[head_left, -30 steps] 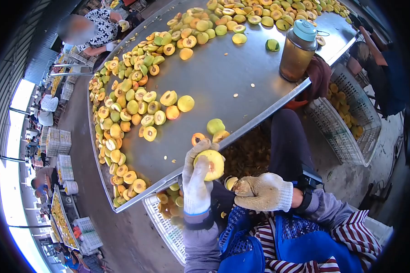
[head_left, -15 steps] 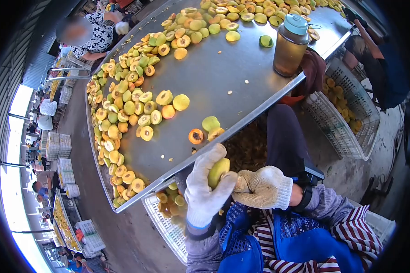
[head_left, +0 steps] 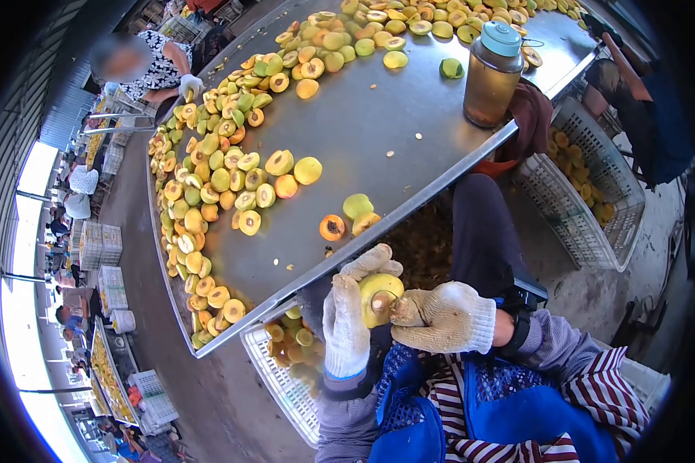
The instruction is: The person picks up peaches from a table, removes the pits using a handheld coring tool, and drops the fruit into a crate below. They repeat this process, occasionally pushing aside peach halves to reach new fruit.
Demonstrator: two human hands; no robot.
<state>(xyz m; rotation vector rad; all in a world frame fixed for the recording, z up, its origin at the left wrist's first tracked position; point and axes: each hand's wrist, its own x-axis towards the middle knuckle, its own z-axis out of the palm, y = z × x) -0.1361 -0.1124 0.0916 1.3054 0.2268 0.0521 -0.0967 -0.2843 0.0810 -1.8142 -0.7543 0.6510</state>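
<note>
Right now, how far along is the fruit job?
Done: scores of halves lie on the table. In hand: left hand holds a half fruit; right hand presses at its pit. Left: probably the fruit in the crate below.

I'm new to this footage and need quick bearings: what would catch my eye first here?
A metal table strewn with yellow-green fruit halves, thickest along its left edge, fills the view. Below its near edge the gloved left hand holds a cut fruit while the gloved right hand presses at its pit. A teal-lidded bottle stands at the table's right edge.
</note>
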